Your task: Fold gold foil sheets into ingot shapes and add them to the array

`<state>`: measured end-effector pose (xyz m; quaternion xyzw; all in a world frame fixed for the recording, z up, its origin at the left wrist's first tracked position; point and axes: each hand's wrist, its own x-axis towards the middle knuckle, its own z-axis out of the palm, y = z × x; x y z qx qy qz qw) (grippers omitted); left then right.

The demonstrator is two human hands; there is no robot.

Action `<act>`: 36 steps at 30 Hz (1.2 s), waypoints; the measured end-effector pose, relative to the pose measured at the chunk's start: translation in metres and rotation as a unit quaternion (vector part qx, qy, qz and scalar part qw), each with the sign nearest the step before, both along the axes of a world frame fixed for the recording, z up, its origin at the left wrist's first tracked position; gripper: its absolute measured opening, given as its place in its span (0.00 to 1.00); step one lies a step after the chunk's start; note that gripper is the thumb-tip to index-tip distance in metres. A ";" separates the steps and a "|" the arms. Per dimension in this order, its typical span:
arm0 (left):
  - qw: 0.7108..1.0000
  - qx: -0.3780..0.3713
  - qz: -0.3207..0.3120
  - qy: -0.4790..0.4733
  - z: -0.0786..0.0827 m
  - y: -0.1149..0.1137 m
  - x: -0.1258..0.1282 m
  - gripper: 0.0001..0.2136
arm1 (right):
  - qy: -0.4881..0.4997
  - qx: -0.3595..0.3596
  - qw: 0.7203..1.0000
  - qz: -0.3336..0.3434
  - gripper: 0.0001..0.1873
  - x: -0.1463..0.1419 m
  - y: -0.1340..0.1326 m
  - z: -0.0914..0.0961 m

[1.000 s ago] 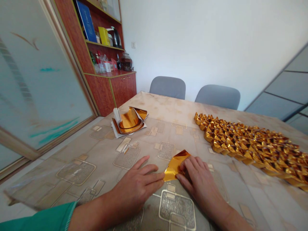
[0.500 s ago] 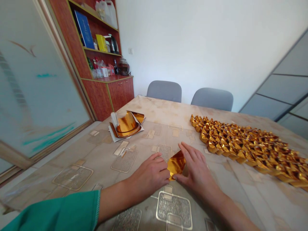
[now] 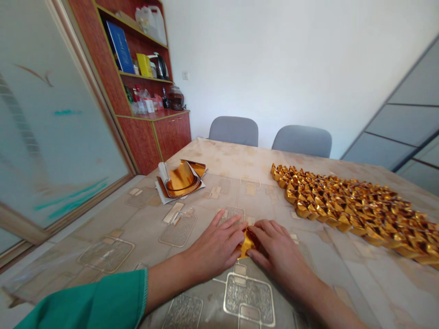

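The left hand [image 3: 217, 246] and the right hand [image 3: 283, 251] meet over a small gold foil sheet [image 3: 245, 246], which lies at the near middle of the desk [image 3: 219, 157], between the fingertips. The right grip is closed on the sheet's right side, thumb near the lower edge and fingers curled over the upper part. The left grip touches the sheet's left side, its outer fingers lifted and spread; whether it pinches or only presses cannot be told, as the contact is partly hidden. A green sleeve [image 3: 99, 292] covers the left forearm.

Beyond the left hand, well apart from it, sits a curled stack of gold foil sheets [image 3: 181, 178] with white backing. To the right, long rows of folded gold foil pieces [image 3: 343, 205] stand packed side by side. Two grey chairs [image 3: 233, 130] face the far edge. A reddish wooden cabinet [image 3: 173, 135] behind carries an electric kettle [image 3: 160, 67] and a glass jar [image 3: 176, 98].
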<state>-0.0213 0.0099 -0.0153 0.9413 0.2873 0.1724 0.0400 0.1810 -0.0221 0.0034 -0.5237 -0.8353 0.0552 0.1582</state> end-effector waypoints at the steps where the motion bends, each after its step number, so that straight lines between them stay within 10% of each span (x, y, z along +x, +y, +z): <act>1: 1.000 -0.007 -0.002 0.008 0.000 0.001 -0.001 0.06 | -0.009 0.005 1.000 -0.001 0.17 0.000 0.000 0.000; 12: 0.999 -0.047 0.007 0.017 0.000 0.004 -0.005 0.10 | -0.065 0.087 0.993 -0.055 0.19 0.007 -0.005 -0.003; 19: 0.999 -0.037 0.016 0.006 0.000 0.003 -0.003 0.10 | -0.027 0.117 0.988 0.100 0.15 -0.001 -0.029 -0.008; 26: 0.999 -0.050 0.006 0.016 0.002 0.004 -0.006 0.12 | -0.031 0.157 0.985 0.071 0.15 0.017 -0.047 -0.023; 36: 0.999 -0.044 -0.001 0.011 -0.002 0.005 -0.006 0.09 | 0.077 0.032 0.996 0.044 0.12 0.015 -0.002 0.015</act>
